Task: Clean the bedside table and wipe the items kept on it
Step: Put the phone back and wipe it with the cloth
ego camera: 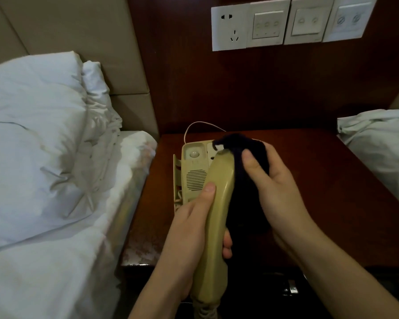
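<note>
Two beds are seen. One bed (44, 261) with white linen fills the left half of the frame, and two white pillows (32, 134) are stacked on it against a beige padded headboard (78, 31). The corner of a second bed (382, 148) shows at the right edge. Between them, at centre and lower right, one dark reddish wooden worktop (320, 180) is set against a dark wood wall panel (240, 88). Four white wall plates (286, 24) are mounted in a row at the upper right of the frame: one socket plate and three switch plates.

One cream telephone base (191, 171) sits on the worktop at centre, near its left edge, with one thin cord (194, 125) looping up behind it. One cream handset (214, 226) is lifted off the base and held lengthwise above it, at lower centre. The left hand (189, 238) is wrapped round the handset's lower half, thumb laid along its top and fingers (227, 247) curled underneath. One dark cloth (242, 180) is pressed against the handset's right side and upper end. The right hand (274, 187) is closed on that cloth, thumb on top of it. The coiled cable (203, 309) is seen at the bottom edge.
</note>
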A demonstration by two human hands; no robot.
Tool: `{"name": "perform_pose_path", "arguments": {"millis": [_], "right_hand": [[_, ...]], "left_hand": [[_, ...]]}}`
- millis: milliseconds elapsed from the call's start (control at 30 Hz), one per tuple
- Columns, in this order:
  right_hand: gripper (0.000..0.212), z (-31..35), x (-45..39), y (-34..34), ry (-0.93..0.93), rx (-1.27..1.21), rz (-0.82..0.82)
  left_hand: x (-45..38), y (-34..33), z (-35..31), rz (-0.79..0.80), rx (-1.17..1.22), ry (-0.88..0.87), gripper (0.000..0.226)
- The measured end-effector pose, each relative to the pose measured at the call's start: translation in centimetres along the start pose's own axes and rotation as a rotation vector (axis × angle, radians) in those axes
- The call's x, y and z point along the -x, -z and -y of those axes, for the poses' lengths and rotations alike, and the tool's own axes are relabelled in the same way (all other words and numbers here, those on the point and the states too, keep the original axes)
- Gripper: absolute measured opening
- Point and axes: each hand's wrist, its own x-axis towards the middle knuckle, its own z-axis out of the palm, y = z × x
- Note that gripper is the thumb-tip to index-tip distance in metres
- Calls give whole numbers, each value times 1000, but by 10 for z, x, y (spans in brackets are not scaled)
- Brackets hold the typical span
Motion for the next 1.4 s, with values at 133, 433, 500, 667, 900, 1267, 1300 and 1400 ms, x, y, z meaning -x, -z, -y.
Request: {"name": "perform_pose_path", "arguments": {"millis": [133, 433, 500, 667, 900, 1267, 1300, 1400], "right_hand": [[33, -4, 6, 3, -18, 2, -4], [38, 5, 2, 3, -136, -126, 43], [29, 7, 2, 5, -130, -110, 25], [32, 8, 8, 1, 1, 48, 17], [24, 22, 7, 14, 106, 327, 6], [27, 53, -4, 49, -379, 147, 356], [28, 52, -4, 47, -365, 248, 322], [22, 48, -2, 39, -351, 428, 215]], "left_hand": [[1, 1, 2, 18, -6, -14, 59], [0, 0, 2, 78, -12, -48, 61], [1, 1, 1, 91, -51, -77, 58], [-4, 7, 2, 62, -132, -266, 46], [2, 9, 9, 102, -378, -437, 31], [-1, 17, 18, 56, -921, -785, 35], [-1, 14, 20, 27, -1001, -839, 37], [-1, 9, 21, -90, -1158, -928, 46]]}}
